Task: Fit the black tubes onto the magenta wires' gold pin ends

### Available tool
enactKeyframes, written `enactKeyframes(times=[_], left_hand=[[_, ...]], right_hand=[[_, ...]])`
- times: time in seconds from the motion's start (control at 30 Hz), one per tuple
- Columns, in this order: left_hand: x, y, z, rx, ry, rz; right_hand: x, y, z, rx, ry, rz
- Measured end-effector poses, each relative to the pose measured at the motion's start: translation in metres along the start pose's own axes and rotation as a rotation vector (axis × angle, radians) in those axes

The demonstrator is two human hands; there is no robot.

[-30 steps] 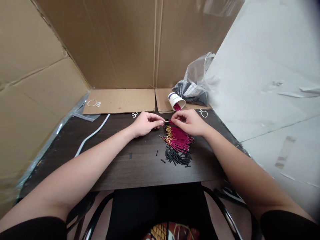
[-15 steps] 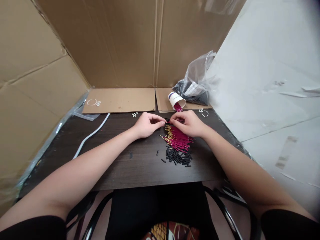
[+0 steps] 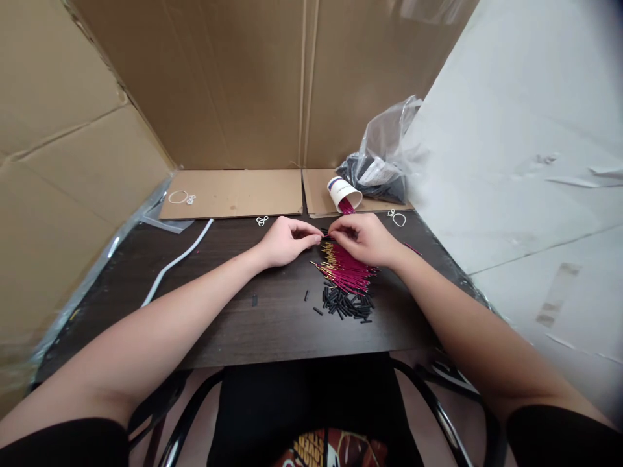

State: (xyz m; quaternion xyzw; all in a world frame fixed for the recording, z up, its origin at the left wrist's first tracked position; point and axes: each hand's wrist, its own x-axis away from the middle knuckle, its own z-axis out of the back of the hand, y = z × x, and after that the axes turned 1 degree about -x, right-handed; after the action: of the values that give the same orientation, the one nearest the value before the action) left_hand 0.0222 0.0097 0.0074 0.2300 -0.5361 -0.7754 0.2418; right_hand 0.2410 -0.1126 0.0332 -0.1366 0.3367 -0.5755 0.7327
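My left hand (image 3: pixel 283 240) and my right hand (image 3: pixel 366 237) meet fingertip to fingertip above the dark table (image 3: pixel 233 318). Both are pinched. The left fingers hold a small black tube piece, and the right fingers hold a thin magenta stick with a gold tip. Just below my right hand lies a fanned pile of magenta sticks (image 3: pixel 346 270). A heap of short black tube pieces (image 3: pixel 348 306) sits in front of that pile.
A tipped paper cup (image 3: pixel 342 194) holding more magenta sticks lies behind my hands. A clear plastic bag (image 3: pixel 384 162) of dark parts stands at the back right. Cardboard sheets (image 3: pixel 233 193), white rings (image 3: pixel 181 198) and a white cable (image 3: pixel 178 263) lie to the left. Cardboard walls surround the table.
The hands have shifted slightly together and stay pinched at the same spot. Nothing else has moved.
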Motion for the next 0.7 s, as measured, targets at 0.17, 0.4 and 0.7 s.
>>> enactKeyframes(times=[0.17, 0.4, 0.7], left_hand=[[0.0000, 0.0002, 0.0007, 0.028, -0.002, 0.006], [-0.0030, -0.0015, 0.0035, 0.115, -0.025, 0.019], [-0.0011, -0.0017, 0.0007, 0.068, 0.011, 0.015]], right_hand=[[-0.0006, -0.0035, 0.0036, 0.049, -0.007, 0.050], [-0.0006, -0.0015, 0.0054, 0.091, 0.005, 0.155], [0.0007, -0.0015, 0.0002, 0.080, 0.016, 0.090]])
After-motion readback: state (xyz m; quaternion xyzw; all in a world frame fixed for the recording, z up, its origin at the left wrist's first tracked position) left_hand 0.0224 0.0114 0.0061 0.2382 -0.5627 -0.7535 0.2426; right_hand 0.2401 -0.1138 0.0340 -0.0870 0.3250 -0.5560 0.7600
